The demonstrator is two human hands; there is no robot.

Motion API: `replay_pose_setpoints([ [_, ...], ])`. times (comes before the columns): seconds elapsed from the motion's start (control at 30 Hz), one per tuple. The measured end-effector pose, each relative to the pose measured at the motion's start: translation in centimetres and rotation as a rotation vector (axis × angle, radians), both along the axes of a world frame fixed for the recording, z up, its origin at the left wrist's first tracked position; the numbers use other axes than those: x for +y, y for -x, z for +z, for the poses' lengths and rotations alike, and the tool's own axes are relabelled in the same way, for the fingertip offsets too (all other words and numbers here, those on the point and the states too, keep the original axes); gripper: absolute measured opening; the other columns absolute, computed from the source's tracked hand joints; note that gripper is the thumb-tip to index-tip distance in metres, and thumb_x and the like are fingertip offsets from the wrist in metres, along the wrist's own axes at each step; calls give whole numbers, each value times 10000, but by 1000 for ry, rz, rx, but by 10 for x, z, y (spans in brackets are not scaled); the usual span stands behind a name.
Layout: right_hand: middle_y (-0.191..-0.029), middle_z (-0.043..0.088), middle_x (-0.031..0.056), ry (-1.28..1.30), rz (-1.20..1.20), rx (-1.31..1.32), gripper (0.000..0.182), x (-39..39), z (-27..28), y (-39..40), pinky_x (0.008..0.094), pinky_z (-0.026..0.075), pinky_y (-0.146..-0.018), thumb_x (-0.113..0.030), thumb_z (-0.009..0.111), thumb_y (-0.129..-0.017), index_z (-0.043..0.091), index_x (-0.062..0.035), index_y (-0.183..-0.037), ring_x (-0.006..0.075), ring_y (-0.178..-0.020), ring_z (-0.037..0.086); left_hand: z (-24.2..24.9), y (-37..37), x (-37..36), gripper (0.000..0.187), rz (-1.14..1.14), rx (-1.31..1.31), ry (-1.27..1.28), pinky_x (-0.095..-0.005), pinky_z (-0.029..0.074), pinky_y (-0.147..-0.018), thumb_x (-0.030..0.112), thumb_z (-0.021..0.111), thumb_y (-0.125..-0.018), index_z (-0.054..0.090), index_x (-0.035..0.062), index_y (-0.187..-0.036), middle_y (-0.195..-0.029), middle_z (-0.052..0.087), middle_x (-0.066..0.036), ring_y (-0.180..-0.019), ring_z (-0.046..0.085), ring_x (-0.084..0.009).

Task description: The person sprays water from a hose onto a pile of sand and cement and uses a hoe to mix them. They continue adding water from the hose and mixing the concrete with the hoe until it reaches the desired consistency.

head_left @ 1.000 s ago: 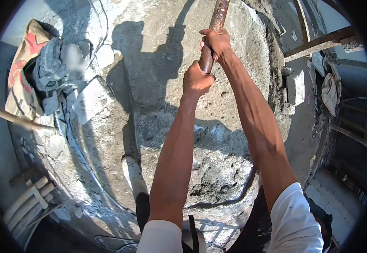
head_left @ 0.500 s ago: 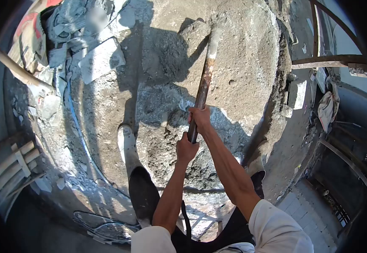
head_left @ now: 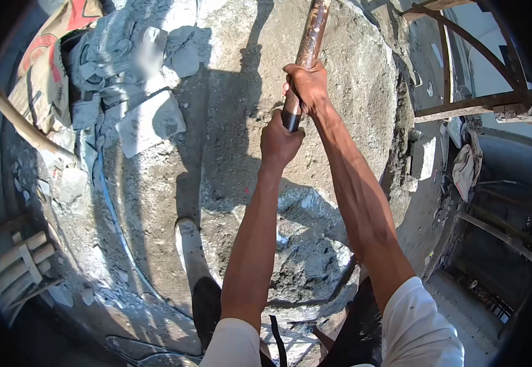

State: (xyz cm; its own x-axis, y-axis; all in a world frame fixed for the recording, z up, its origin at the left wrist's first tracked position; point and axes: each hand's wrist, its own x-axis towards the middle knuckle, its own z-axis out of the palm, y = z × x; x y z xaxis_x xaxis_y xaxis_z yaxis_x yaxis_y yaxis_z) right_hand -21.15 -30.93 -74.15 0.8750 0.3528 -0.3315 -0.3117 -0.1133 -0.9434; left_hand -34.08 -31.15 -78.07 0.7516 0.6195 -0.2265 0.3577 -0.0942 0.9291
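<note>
Rough, sunlit concrete (head_left: 357, 110) fills the middle of the frame, crossed by shadows at upper centre. Over it, the left hand (head_left: 281, 144) is wrapped round the near end of a brown, flecked bar (head_left: 315, 37), its dark tip just showing above the palm. Higher up, the right hand (head_left: 308, 85) is closed round the same bar, close to the other; this staggered grip probably lets one steer while the other steadies the end. The bar lies at upper centre, slightly tilted, and its far end passes out of the top edge, so what it meets cannot be told.

Below the forearms is a broken, rubbly patch (head_left: 308, 263). Left of it stands a pale boot (head_left: 186, 241), seemingly planted wide for balance. Farther left, a blue hose (head_left: 108, 196) curves down the ground beside a flat slab piece (head_left: 140, 125), perhaps lying aside to leave the middle free. A printed sack (head_left: 33, 104) slumps at upper left, just above a wooden handle (head_left: 30, 129). At right, a pale block (head_left: 424, 158) sits below a timber beam (head_left: 461, 112), both well apart from the hands
</note>
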Motion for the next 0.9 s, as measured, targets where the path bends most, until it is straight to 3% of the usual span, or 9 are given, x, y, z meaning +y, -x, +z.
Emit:
replay_pose_setpoints([
  [0.07,-546,521,84,80,27,30,124,29,-13,-14,307,423,-327,14,636,-763,515,21,-737,158,-385,511,-18,-14,26,243,-22,21,181,-331,432,-419,55,680,-708,470,25,-826,-602,551,-75,-448,545,-171],
  [0.13,-542,541,103,198,166,209,188,28,-84,21,324,445,-352,-11,657,-753,516,15,-630,190,-399,533,-25,30,17,214,88,179,528,-316,387,-341,16,641,-716,467,8,-840,-565,511,-62,-385,509,-154],
  [0.23,-637,591,150,431,150,190,301,-3,-124,103,354,487,-421,-83,653,-712,491,45,-931,218,-478,611,-99,113,-27,263,116,308,421,-341,472,-462,69,658,-661,493,15,-859,-658,585,-115,-502,601,-220],
  [0.37,-615,541,104,399,76,284,268,-52,-113,189,328,455,-376,-59,631,-706,444,0,-888,185,-428,559,-52,188,-72,337,190,451,522,-406,468,-511,114,700,-630,505,18,-888,-672,575,-143,-550,611,-300],
  [0.43,-577,488,50,305,67,400,257,-74,-101,221,297,426,-360,-8,623,-722,416,-35,-872,145,-424,516,-58,229,-100,334,124,390,134,-433,459,-524,131,701,-638,496,17,-877,-660,582,-165,-563,605,-351],
  [0.6,-565,477,31,181,21,587,273,-128,-64,276,291,419,-364,10,622,-725,420,-41,-902,134,-407,502,-3,282,-143,327,80,492,140,-445,461,-533,144,702,-653,493,18,-871,-624,582,-175,-578,609,-378],
  [0.8,-587,493,26,87,-66,301,281,-162,-1,189,276,427,-390,13,633,-732,434,-40,-924,130,-418,516,11,190,-163,299,-17,201,130,-433,470,-523,119,699,-707,504,14,-908,-615,586,-190,-588,619,-388],
  [0.83,-609,484,22,84,-69,236,320,-162,8,155,272,427,-390,12,618,-734,430,-24,-991,123,-429,513,8,154,-161,331,-41,180,67,-373,473,-526,120,724,-718,504,-11,-927,-663,606,-161,-594,644,-275],
  [0.9,-627,476,26,62,-82,129,362,-155,27,68,276,432,-383,30,578,-741,410,11,-1061,127,-439,513,11,66,-151,281,-58,100,251,-337,451,-517,88,690,-715,478,14,-883,-628,574,-115,-544,582,-187],
])
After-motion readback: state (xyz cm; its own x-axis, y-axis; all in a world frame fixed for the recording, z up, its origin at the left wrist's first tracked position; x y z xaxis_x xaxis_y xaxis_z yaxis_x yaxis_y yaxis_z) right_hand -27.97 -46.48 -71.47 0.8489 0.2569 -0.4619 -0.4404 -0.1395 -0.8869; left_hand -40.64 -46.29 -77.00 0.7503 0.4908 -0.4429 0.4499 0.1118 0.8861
